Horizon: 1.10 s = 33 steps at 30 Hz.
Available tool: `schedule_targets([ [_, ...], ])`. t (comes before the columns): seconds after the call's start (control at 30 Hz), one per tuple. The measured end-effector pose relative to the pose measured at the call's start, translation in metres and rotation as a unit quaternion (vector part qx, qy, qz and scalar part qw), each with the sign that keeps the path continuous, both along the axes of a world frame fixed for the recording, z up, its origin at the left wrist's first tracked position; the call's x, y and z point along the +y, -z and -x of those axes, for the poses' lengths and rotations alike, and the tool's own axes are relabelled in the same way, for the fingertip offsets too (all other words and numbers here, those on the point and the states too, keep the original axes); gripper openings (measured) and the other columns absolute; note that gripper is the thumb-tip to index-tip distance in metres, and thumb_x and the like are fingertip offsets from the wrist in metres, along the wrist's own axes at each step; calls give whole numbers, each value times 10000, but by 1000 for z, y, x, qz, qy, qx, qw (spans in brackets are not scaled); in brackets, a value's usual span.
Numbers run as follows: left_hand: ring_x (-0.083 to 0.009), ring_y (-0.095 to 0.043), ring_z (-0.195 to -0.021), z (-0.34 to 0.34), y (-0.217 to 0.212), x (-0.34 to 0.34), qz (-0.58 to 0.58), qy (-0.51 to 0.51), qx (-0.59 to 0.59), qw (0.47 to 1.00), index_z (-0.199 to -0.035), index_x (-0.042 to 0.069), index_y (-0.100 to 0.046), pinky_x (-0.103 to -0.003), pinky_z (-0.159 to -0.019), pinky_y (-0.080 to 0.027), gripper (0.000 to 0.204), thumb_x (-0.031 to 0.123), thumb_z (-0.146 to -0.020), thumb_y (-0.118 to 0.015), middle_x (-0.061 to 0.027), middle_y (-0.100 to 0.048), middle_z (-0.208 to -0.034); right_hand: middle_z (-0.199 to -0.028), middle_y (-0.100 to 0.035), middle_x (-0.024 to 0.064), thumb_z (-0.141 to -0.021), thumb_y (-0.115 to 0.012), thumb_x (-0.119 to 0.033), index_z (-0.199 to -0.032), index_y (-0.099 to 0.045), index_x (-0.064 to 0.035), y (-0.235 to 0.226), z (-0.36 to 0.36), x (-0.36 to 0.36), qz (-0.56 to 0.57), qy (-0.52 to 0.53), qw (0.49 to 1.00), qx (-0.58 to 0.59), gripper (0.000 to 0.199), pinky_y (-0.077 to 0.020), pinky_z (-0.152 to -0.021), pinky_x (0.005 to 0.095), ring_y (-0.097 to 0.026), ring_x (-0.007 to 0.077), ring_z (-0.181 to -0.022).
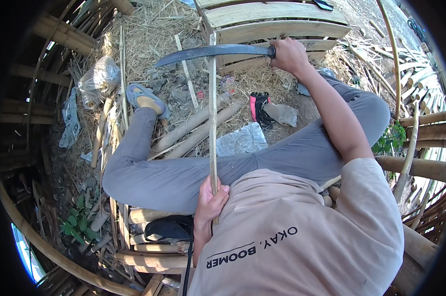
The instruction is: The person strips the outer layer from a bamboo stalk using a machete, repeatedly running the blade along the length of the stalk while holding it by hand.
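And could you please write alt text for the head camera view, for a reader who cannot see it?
A person holds a long curved blade in the right hand across the far part of a thin pale strip; the left hand grips the near part. Beyond lie straw and a slatted wooden structure.

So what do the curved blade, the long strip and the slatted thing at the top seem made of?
Curved blade: probably steel, judging by its thin, dark body and dull grey sheen.
Long strip: bamboo or wood, I can't tell which; it looks pale, straight and unpainted.
Slatted thing: likely bare wood, its flat boards pale and unpainted.
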State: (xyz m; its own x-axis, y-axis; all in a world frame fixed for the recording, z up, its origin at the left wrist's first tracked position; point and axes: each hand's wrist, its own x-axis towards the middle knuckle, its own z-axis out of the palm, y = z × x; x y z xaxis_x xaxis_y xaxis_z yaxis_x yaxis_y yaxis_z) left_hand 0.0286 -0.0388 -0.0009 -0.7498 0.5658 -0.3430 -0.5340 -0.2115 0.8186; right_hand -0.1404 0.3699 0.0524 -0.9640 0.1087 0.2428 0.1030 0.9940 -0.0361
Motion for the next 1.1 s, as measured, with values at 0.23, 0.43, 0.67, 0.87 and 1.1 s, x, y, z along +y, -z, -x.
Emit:
schedule_targets([
  [0.23, -26, -319, -443, 2, 2, 0, 39, 11, 19, 999, -904, 89, -371, -228, -402, -227, 230, -69, -934, -534, 25, -404, -634, -760, -696, 182, -661, -697, -191, -877, -713, -103, -3, -9, -9, 10, -1, 1000, 20, 233, -571, -733, 465, -694, 377, -762],
  [0.43, -26, -335, -464, -1, 3, -3, 38, 5, 37, 999, -900, 89, -372, -225, -415, -234, 220, -57, -937, -533, 29, -402, -647, -764, -695, 195, -644, -692, -184, -873, -726, -95, 3, 2, -4, 35, -3, 999, -13, 248, -572, -740, 463, -695, 381, -760],
  [0.67, -8, -350, -565, 1, 3, -2, 127, 6, 110, 986, -855, 92, -411, -215, -485, -261, 209, -23, -924, -572, 67, -386, -671, -772, -695, 212, -644, -671, -176, -848, -731, -65, -12, 0, -12, 22, -12, 999, 44, 240, -573, -765, 466, -695, 389, -769],
  [0.87, -10, -342, -507, 0, 11, -3, 125, 28, 130, 983, -875, 87, -384, -217, -439, -242, 222, -50, -931, -549, 44, -398, -661, -777, -702, 192, -658, -667, -181, -866, -727, -82, 0, 6, 4, 28, 37, 999, 25, 238, -573, -762, 456, -697, 377, -776],
  [1.1, -11, -339, -504, -1, 11, -6, 112, 43, 131, 984, -879, 87, -382, -217, -437, -232, 227, -62, -928, -546, 45, -398, -660, -773, -703, 183, -676, -683, -193, -868, -728, -96, -9, -5, -13, -8, -35, 999, -4, 220, -574, -752, 454, -700, 370, -776],
])
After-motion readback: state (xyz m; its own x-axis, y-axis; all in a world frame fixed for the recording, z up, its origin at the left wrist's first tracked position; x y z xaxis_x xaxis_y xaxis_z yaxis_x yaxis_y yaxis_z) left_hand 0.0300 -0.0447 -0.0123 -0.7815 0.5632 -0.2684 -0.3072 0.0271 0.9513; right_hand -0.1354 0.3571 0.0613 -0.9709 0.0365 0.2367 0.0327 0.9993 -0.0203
